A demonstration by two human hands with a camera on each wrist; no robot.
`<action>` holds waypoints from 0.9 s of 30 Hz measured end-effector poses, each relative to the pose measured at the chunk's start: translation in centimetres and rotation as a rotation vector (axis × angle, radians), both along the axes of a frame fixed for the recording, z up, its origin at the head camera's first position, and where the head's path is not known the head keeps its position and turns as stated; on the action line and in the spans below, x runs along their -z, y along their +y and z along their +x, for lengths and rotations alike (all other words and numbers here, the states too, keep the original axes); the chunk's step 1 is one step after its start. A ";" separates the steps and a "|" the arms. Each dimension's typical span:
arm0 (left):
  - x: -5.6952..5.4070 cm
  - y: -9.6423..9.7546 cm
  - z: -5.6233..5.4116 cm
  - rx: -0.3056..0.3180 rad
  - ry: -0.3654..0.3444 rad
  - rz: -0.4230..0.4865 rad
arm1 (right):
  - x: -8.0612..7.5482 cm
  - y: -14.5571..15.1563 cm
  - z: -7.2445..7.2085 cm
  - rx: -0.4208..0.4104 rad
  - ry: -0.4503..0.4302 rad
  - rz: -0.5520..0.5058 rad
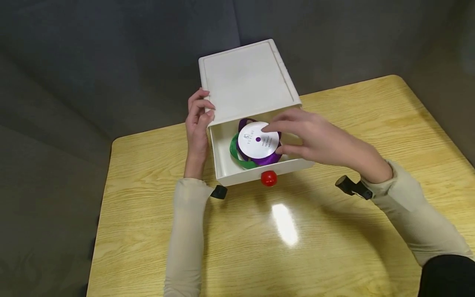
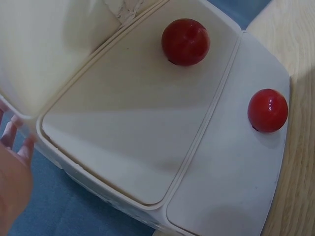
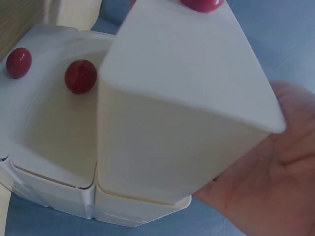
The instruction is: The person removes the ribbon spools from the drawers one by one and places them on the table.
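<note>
A white drawer unit (image 1: 248,80) stands on the table, its top drawer (image 1: 241,177) pulled out by a red ball knob (image 1: 269,178). Inside lie a ribbon spool (image 1: 256,144) with a white printed face, loose purple ribbon (image 1: 269,159) and green ribbon (image 1: 243,164). With bent fingers, my left hand (image 1: 198,123) grips the unit's front left top edge. Over the drawer's right side, my right hand (image 1: 302,134) has its thumb and a finger spread at the spool's face and rim. In the right wrist view the drawer hides those fingertips.
Two closed drawer fronts with red knobs, an upper knob (image 2: 185,42) and a lower knob (image 2: 268,110), sit below the pulled-out drawer. The wooden table (image 1: 148,173) carries the unit near its back edge, against a dark curtain (image 1: 148,62).
</note>
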State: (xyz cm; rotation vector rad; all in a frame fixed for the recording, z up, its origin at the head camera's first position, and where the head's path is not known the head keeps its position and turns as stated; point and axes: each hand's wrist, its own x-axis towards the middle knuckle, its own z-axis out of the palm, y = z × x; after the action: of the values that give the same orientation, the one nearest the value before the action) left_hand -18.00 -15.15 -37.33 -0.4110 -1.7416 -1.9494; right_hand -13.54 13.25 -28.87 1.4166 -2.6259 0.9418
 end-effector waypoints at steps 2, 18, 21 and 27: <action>0.0 0.1 0.0 -0.006 0.001 0.000 | -0.2 0.0 -0.3 -0.028 -0.033 0.049; 0.0 0.3 -0.1 -0.012 0.003 0.001 | -0.8 -1.0 -1.4 -0.113 -0.081 0.281; 0.0 0.3 -0.1 -0.017 0.003 0.002 | -0.7 -1.3 -1.5 -0.116 -0.075 0.307; 0.0 0.3 0.1 -0.019 -0.009 0.007 | -0.4 -1.7 -1.6 -0.113 -0.055 0.327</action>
State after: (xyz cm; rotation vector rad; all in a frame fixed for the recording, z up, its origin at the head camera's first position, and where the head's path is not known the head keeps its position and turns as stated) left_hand -17.94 -14.83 -37.37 -0.3828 -1.7377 -1.9462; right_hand -15.19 11.51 -28.47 1.6403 -2.8698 0.5833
